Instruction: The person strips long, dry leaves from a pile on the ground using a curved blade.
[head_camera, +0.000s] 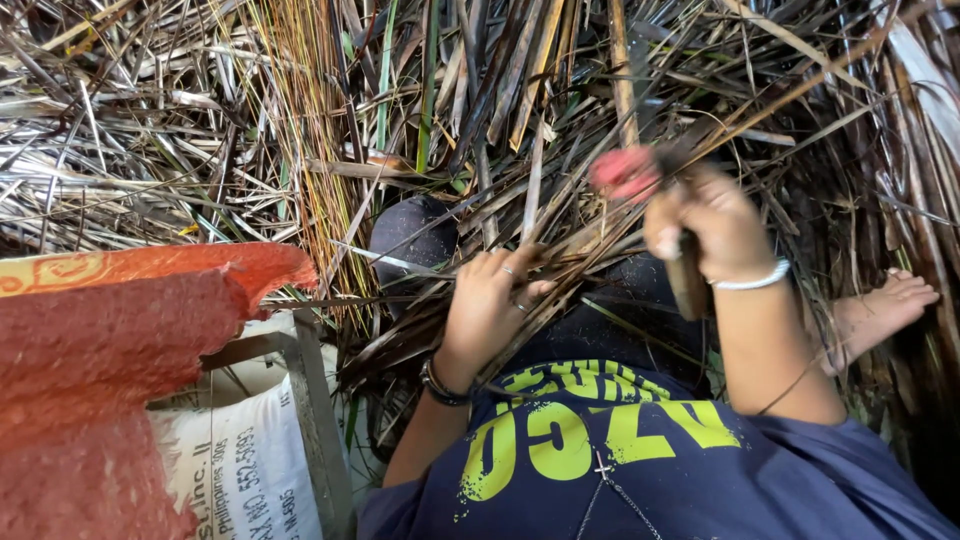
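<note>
Person sits on the ground w/ dry leaves piled all round, so the stuff is in arm's reach. Left hand (487, 300) is curled over a bundle of long brown leaf strips (560, 255) lying across the lap; fingers press down on it, prob. to pin it steady. Ring on a finger, dark bracelet (441, 385) at the wrist.

Right hand (712, 228) is closed in a fist round a knife (686, 275): pinkish-red handle end sticks up past the thumb, blurred; the dark blade part hangs below the fist, near the far end of the same strips. White bangle (755, 280) on that wrist. Fist sits just above the bundle, right of the pinning hand, so the two work the same strips from either end.

Big heap of dry leaves (300, 110) fills the top, some green and yellow stalks mixed in. A bare foot (885, 305) pokes out at right. Left side: a red rough mat (110, 340) over a white printed sack (250, 460), w/ a grey metal frame (310, 400) beside it. Dark blue shirt (640, 460) w/ yellow print at bottom.
</note>
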